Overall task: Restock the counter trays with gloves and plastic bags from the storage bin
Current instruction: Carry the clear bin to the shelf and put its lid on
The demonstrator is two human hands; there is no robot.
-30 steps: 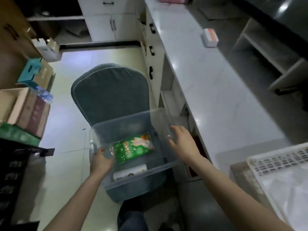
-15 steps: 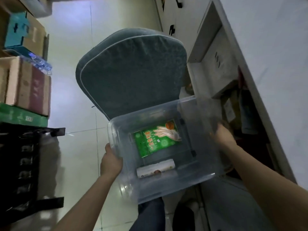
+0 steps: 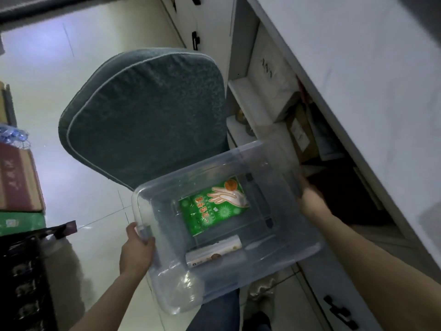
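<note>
A clear plastic storage bin (image 3: 293, 237) is held in the air in front of a grey-green cushioned chair. My left hand (image 3: 137, 252) grips its left rim. My right hand (image 3: 312, 201) grips its right rim, partly behind the wall. On the bin's floor lies a green packet of gloves (image 3: 212, 206) with a hand printed on it. Just below the packet lies a white roll of plastic bags (image 3: 214, 252). The counter trays are out of view.
The chair's cushion (image 3: 143, 120) stands behind the bin. A white counter (image 3: 358, 68) runs along the right, with open shelves (image 3: 281, 111) holding boxes and papers beneath it. Cardboard boxes (image 3: 16, 177) and a black crate (image 3: 21, 283) stand at the left. My legs are below the bin.
The bin has been lifted off the chair seat and drawn toward me and to the right. The view has tilted downward, so the counter top and white tray have left the picture.
</note>
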